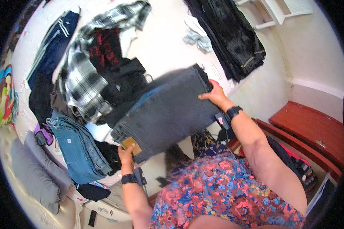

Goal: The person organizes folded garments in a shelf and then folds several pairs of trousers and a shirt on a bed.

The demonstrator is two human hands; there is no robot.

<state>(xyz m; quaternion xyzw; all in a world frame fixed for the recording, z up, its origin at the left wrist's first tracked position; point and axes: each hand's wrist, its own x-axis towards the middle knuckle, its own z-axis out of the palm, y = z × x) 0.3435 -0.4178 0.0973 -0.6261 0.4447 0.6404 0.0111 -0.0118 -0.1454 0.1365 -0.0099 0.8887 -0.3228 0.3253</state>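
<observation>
Folded dark grey jeans [168,110] with a tan waistband patch are held up in front of me, slanting from lower left to upper right. My left hand [127,154] grips the waistband corner by the patch, thumb on top. At the far right end, my right hand [216,95] has closed round the other edge, its thumb on the upper face. A strip of blue shows along the far edge of the jeans. Close to my left hand lies a stack of folded blue jeans [74,147]. Past the grey jeans spreads a black garment [122,78] with red markings.
On the bed's pale sheet [162,42] lie a black-and-white plaid shirt [82,76], navy trousers [57,49] and a stack of black trousers [229,38]. Grey pillows [34,171] rest at the left. A red-brown wooden drawer unit [313,129] stands at the right.
</observation>
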